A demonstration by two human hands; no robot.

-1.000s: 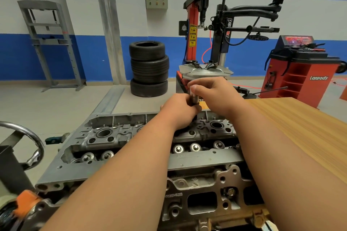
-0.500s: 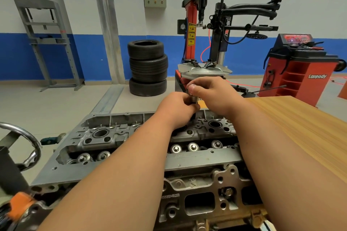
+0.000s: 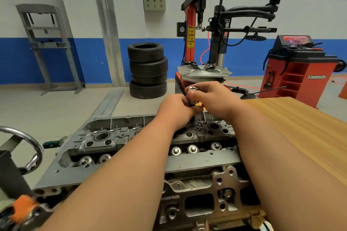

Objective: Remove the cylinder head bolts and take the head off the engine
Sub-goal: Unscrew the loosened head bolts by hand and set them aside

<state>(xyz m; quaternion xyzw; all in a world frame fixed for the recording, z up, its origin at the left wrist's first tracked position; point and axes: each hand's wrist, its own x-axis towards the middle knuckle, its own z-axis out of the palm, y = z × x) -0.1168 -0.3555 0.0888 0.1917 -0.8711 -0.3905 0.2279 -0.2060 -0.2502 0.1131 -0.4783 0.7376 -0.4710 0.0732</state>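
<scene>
The grey aluminium cylinder head (image 3: 105,142) sits on the engine in front of me, with valve tops and bolt holes exposed. Over its far right part, both hands meet around an upright tool. My right hand (image 3: 212,99) pinches a silver socket (image 3: 191,94) whose open end points up. My left hand (image 3: 176,110) is closed just below it, around the dark shaft (image 3: 193,118) that runs down into the head. Where the shaft's lower end meets the head is hidden by my left hand.
A wooden table (image 3: 300,127) stands to the right of the engine. A chrome handwheel (image 3: 28,140) is at the left edge. Behind are stacked tyres (image 3: 148,70), a tyre changer (image 3: 202,43) and a red wheel balancer (image 3: 298,69) on the workshop floor.
My right hand's fingers have shifted on the socket, so its open top end now shows. Both hands stay in the same spot over the head.
</scene>
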